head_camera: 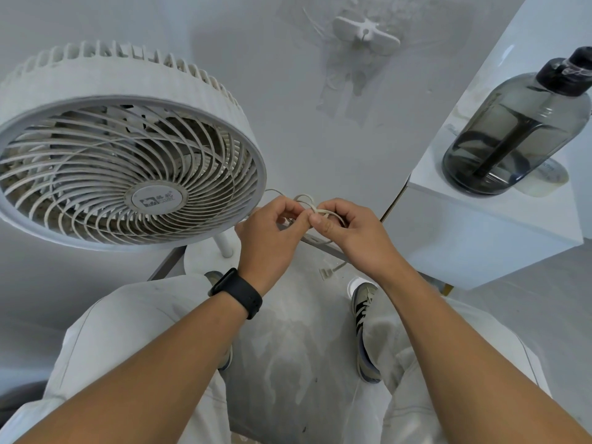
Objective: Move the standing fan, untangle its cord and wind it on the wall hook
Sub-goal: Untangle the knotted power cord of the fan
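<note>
Bare forearms, a black smartwatch [236,292] on the left wrist, pale grey trousers [134,331], striped sneakers [363,310].

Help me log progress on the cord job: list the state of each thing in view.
cord: knotted, pinched by both hands
plug: unplugged, dangling
left hand: pinching the cord
right hand: pinching the cord
fan: standing, blades look still
wall hook: bare
bottle: capped, upright on the white cabinet

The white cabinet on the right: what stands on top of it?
On the white cabinet stands a smoky grey water bottle with a black cap. A pale flat thing lies behind its base, mostly covered, so I cannot identify it.
</note>
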A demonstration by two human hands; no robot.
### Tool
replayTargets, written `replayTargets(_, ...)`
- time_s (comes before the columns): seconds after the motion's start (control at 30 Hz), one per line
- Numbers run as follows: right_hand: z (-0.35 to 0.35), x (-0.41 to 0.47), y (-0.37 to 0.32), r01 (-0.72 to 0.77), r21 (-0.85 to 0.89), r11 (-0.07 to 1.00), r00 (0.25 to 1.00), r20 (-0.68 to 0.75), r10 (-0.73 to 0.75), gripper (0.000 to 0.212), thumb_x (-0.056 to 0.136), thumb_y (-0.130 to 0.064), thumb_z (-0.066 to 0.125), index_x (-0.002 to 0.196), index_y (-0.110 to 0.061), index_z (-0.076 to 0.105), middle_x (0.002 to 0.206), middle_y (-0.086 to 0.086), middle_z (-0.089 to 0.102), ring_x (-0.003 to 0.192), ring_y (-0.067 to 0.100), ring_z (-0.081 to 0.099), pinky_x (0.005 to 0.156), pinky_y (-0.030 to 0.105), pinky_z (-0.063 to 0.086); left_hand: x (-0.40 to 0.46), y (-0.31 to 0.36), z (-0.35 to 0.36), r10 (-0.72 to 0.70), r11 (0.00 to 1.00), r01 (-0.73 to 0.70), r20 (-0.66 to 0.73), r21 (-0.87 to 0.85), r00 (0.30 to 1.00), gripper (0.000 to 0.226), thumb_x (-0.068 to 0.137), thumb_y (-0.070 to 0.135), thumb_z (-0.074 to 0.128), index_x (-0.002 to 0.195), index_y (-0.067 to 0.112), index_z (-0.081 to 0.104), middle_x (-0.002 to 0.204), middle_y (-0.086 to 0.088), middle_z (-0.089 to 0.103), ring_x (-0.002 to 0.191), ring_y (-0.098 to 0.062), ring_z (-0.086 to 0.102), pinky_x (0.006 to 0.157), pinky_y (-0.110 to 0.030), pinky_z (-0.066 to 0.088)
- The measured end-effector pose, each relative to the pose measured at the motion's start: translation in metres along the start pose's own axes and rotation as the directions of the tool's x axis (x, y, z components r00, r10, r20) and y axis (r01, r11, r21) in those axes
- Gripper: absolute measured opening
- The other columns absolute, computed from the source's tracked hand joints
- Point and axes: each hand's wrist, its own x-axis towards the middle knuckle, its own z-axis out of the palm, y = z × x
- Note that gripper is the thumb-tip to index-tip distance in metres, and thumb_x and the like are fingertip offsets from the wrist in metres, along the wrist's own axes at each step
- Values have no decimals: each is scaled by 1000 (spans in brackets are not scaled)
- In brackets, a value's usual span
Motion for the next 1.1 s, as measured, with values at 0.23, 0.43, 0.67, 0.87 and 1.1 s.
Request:
replayTargets(0.23,-5,6,10,100,-167,981,994,-33,-107,5,94,-27,73,99,-25,72,88,-6,60,72,1,51,69,11,41,2,-3,1,27,1000,-27,5,3,1000,15,94,30,74,80,32,69,82,18,71,89,-8,63,84,-26,50)
replayTargets(0.43,-4,8,17,205,-318,926,973,-34,-227,14,94,-30,73,107,-24,74,90,-7,59,74,5,53,70,13,41,0,4,2,-12,999,11,-12,-39,1000,13,94,25,75,82,20,71,73,16,68,72,4,60,66,-10,47)
replayTargets(0.67,1,8,19,280,-484,829,942,-26,-333,17,101,-23,62,114,-24,73,86,-10,57,81,6,56,73,10,39,1,1,3,3,1000,-3,-23,-26,1000,13,95,27,74,84,22,70,74,13,69,70,1,62,64,-18,52)
replayTargets(0.87,8,8,13,265,-505,821,923,-113,-367,23,102,-15,55,116,-23,71,76,-9,51,76,4,51,69,12,35,1,0,5,58,994,-56,25,-98,998,11,95,30,61,85,29,59,74,12,61,69,-4,56,67,-20,47)
replayTargets(1.1,13,9,8,161,-255,954,906,-345,-245,7,97,-15,62,97,-21,65,86,-5,68,76,15,64,69,35,53,4,0,5,-36,938,102,198,-331,979,15,99,26,51,85,21,52,78,8,55,69,-6,46,68,-20,41)
